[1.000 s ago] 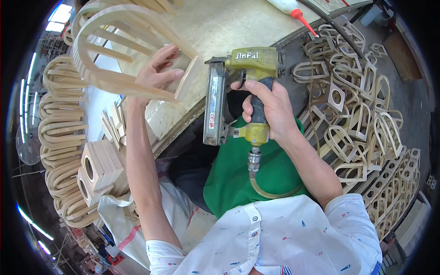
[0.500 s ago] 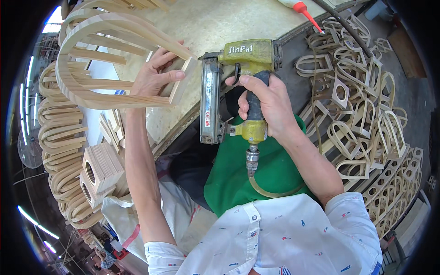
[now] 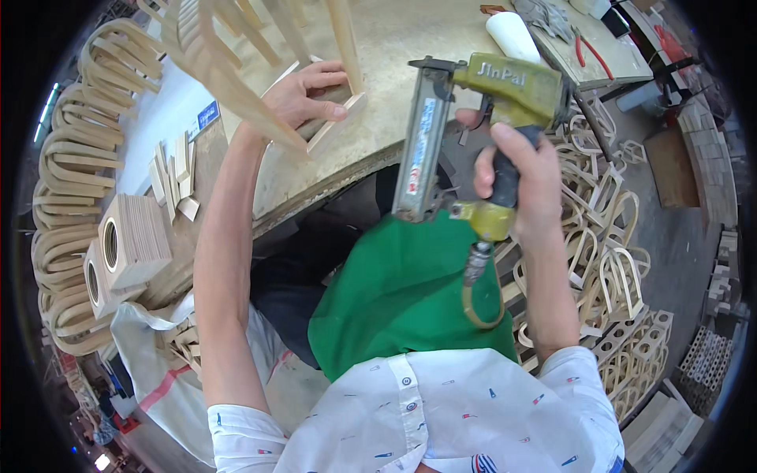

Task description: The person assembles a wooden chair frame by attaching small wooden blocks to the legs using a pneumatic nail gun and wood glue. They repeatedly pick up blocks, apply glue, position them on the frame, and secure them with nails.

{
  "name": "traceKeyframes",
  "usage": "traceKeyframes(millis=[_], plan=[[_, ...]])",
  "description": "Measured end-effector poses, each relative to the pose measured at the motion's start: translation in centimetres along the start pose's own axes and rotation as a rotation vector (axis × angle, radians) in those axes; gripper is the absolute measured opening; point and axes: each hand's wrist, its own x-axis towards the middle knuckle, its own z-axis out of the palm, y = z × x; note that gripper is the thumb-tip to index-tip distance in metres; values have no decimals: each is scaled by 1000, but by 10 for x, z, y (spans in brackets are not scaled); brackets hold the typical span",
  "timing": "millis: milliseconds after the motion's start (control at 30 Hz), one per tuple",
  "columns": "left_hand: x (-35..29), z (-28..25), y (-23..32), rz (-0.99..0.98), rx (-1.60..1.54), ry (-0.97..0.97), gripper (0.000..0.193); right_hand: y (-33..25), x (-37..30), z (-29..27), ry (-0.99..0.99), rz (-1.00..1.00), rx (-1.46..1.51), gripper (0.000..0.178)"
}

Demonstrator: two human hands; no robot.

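Observation:
My left hand [image 3: 303,98] grips the lower end of a pale U-shaped wooden frame [image 3: 236,96] over the workbench [image 3: 394,118]. Its thumb presses on the short crosspiece [image 3: 325,137] that joins the frame's legs. The frame's curved top runs out of view at the upper edge and is blurred. In my right hand [image 3: 535,173] is a yellow-green pneumatic nail gun [image 3: 512,83], held by its black grip with an air hose [image 3: 473,307] at the base. Its nose is apart from the frame, to the right of it.
Bent wooden arches [image 3: 75,173] line the left side, beside stacked boards with round holes [image 3: 142,236] and loose wood strips [image 3: 180,169]. Wooden frames [image 3: 619,268] heap on the floor at right. A white bottle [image 3: 511,35] and red-handled pliers [image 3: 595,59] lie at the far right.
The view has shifted. My left hand has swung the frame's curved top up and away, its crosspiece end lower toward the bench. The nail gun has moved right, farther from the frame.

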Motion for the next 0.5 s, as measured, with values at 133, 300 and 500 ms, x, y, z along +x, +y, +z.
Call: traceKeyframes(millis=[133, 300, 500], plan=[[0, 0, 7, -12, -46, -11, 62, -10, 9, 4, -1, -32, -259, 32], [-2, 2, 8, 8, -106, -13, 64, -24, 4, 8, -54, 38, -469, 28], [4, 1, 1, 48, -136, -27, 63, -50, -6, 26, -136, -82, -739, 27]])
